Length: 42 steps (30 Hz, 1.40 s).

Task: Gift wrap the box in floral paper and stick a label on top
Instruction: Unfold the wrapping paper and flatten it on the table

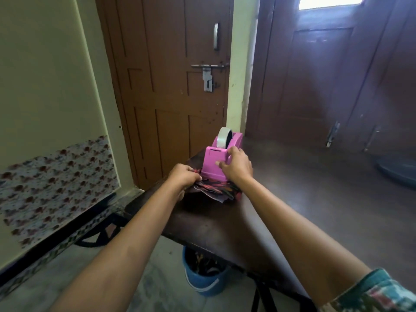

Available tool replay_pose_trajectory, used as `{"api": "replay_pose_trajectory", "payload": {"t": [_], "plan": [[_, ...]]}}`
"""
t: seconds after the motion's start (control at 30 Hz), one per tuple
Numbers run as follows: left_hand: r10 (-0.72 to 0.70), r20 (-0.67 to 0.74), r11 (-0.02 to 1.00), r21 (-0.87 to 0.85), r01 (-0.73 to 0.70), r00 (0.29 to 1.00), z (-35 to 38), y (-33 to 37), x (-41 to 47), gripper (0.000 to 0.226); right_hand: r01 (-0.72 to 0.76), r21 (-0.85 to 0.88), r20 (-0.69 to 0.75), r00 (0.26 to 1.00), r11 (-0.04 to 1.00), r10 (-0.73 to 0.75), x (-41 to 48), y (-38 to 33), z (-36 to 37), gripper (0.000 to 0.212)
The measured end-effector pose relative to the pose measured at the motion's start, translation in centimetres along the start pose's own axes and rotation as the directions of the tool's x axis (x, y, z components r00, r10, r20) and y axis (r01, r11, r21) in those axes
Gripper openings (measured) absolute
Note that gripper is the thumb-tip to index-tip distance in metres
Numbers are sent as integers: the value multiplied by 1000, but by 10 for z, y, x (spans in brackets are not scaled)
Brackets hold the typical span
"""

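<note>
Reaching across the dark table (292,199), right hand (236,164) is curled round the front right edge of the pink tape dispenser (213,159) with its clear tape roll (224,137) up top, and left hand (183,176) grips the floral-wrapped box (217,190) lying just in front of the dispenser, pretty much touching its base.

Your right arm wears a short sleeve (380,291), teal-green printed with pink, red and white; your left hand (183,176) and right hand (237,164) are bare.
</note>
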<state>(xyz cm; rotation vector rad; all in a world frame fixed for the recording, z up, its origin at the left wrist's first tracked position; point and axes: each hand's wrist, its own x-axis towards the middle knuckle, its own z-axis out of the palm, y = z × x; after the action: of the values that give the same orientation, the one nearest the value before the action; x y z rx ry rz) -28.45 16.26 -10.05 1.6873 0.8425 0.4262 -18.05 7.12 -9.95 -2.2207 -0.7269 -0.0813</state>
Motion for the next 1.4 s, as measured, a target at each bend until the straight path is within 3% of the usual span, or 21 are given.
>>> {"api": "replay_pose_trajectory", "payload": {"t": [0.5, 0.7, 0.9, 1.0, 1.13, 1.3, 1.4], "plan": [[112, 82, 979, -179, -96, 990, 60, -20, -146, 23, -5, 49, -73, 997, 999, 9, -133, 52, -107, 25], [167, 28, 985, -46, -166, 986, 49, -28, -180, 19, -17, 72, -98, 995, 997, 24, -153, 55, -113, 28], [226, 75, 962, 140, -235, 971, -22, -15, -200, 18, -19, 59, -109, 994, 998, 26, -149, 46, -101, 29], [323, 7, 930, 183, -318, 946, -62, 8, -213, 17, -10, 69, -99, 995, 998, 17, -148, 46, -98, 28], [398, -60, 917, 27, -397, 915, -71, 41, -226, 9, 26, 100, -50, 999, 995, -21, -151, 51, -106, 30], [433, -80, 888, -137, -440, 898, -7, 54, -218, 16, -56, 402, 34, 998, 914, 46, -162, 81, -136, 24], [385, 1, 881, -299, -367, 923, 47, 59, -211, 14, -160, 597, 49, 985, 786, 164, -175, 100, -175, 16]]}}
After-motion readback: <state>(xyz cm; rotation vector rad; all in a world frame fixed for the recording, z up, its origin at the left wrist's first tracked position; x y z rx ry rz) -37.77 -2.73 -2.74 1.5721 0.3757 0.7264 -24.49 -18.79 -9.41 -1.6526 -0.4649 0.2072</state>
